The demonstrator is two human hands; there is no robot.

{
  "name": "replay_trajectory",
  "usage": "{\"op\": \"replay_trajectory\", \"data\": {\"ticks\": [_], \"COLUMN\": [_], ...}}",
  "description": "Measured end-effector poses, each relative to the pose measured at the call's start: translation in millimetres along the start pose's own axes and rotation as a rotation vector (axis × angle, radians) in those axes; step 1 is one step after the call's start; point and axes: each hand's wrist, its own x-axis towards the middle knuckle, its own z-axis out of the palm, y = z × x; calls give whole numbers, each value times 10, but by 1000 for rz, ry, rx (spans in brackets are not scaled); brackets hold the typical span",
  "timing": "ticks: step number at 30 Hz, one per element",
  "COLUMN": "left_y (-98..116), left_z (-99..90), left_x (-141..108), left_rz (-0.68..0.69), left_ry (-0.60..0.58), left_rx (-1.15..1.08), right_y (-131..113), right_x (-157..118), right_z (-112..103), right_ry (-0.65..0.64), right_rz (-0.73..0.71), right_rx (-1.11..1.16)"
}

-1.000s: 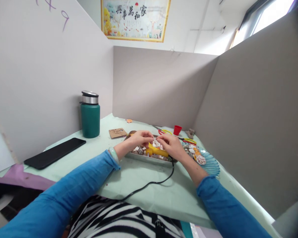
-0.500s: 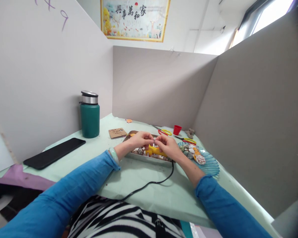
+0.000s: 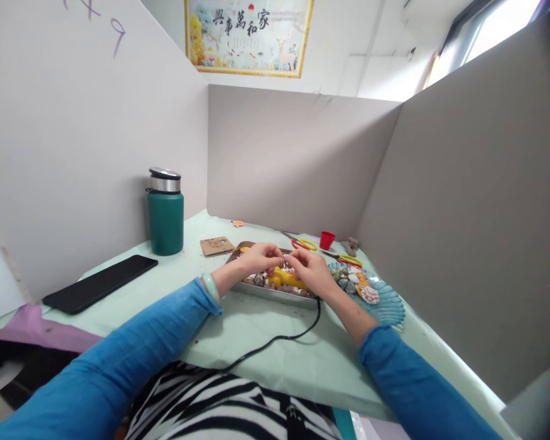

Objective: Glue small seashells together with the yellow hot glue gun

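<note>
Above a metal tray [image 3: 275, 296] of small shells, my left hand [image 3: 262, 258] and my right hand [image 3: 310, 269] meet fingertip to fingertip. Both are closed in a pinch, and whatever sits between the fingers is too small to make out. Beneath them a yellow tool [image 3: 286, 280], which looks like a glue gun, lies across the tray. A black cord [image 3: 279, 337] runs from the tray's right end toward the front edge. Right of my right hand, a blue shell-shaped dish [image 3: 389, 304] holds several shells [image 3: 369, 295].
A green bottle [image 3: 165, 223] and a black phone [image 3: 101, 283] stand and lie at left. Behind the tray are a brown card [image 3: 217, 245], two pairs of scissors [image 3: 304, 244] and a red cup [image 3: 327, 240]. Grey panels [image 3: 297, 159] enclose the table.
</note>
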Motion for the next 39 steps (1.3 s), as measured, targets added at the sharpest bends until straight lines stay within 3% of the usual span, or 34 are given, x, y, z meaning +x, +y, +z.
{"op": "replay_trajectory", "data": {"ticks": [5, 10, 28, 39], "left_y": [59, 127, 49, 78], "left_z": [23, 35, 0, 10], "left_x": [-20, -40, -20, -21], "left_rz": [15, 21, 30, 28], "left_ry": [80, 126, 61, 100], "left_rx": [134, 150, 78, 86], "right_y": [-32, -33, -34, 35], "right_x": [-5, -8, 17, 3], "right_z": [28, 23, 10, 44], "right_ry": [63, 44, -28, 76], "right_rz": [-34, -53, 85, 2], "right_rx": [-139, -165, 172, 9]}}
